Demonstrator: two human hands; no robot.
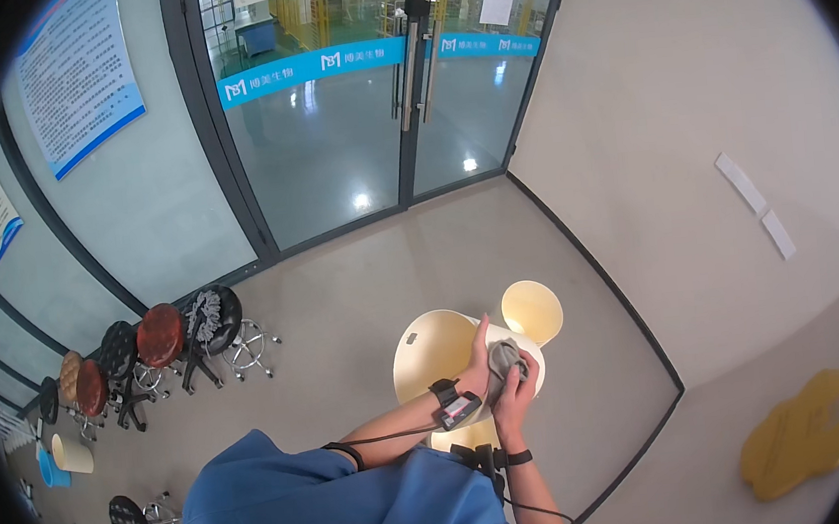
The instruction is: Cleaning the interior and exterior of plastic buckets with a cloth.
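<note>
My right hand is closed around a crumpled grey cloth, held over a cream-coloured container lying below. My left hand lies against the left side of the cloth, palm towards it, with its thumb or a finger pointing up; how firmly it grips cannot be told. Beneath both hands is the large cream plastic bin, with a small slot near its rim. A smaller round cream bin stands just beyond it to the right. Part of another cream container shows below my wrists. Devices with cables are strapped to both wrists.
Glass double doors with metal handles stand ahead. Round wheeled stools line the glass partition at left, one with a grey fluffy item on its seat. A blue bucket and a cream bin stand farther left. A wall runs along the right.
</note>
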